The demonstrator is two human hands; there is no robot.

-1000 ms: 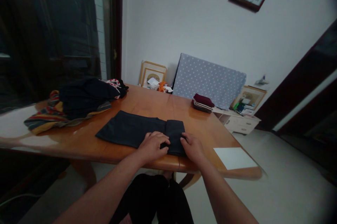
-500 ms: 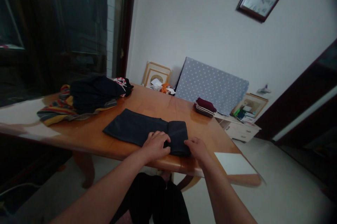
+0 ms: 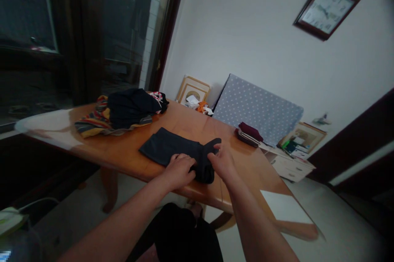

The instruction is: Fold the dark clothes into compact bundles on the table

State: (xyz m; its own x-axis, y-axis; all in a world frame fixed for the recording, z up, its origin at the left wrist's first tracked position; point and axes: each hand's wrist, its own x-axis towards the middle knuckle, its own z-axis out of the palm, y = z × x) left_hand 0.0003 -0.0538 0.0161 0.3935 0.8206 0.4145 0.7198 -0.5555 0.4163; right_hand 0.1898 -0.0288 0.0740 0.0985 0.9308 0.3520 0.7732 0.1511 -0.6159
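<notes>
The right hand (image 3: 223, 163) has thumb and fingers closed on the right end of a dark cloth (image 3: 172, 145), which stands up off the table (image 3: 243, 171). The left hand (image 3: 181, 169) rests on the cloth with fingers bent; whether it grips any fabric, I cannot tell. The cloth lies near the table's near edge, its left part flat. The step in hand looks like folding that end over; the next move seems to call for the left hand steadying the layers while the right guides the flap. Outward, a clothes pile (image 3: 129, 108) sits toward the table's left end, a folded stack (image 3: 249, 134) by its far right edge, and a white sheet (image 3: 286, 206) on its right end.
</notes>
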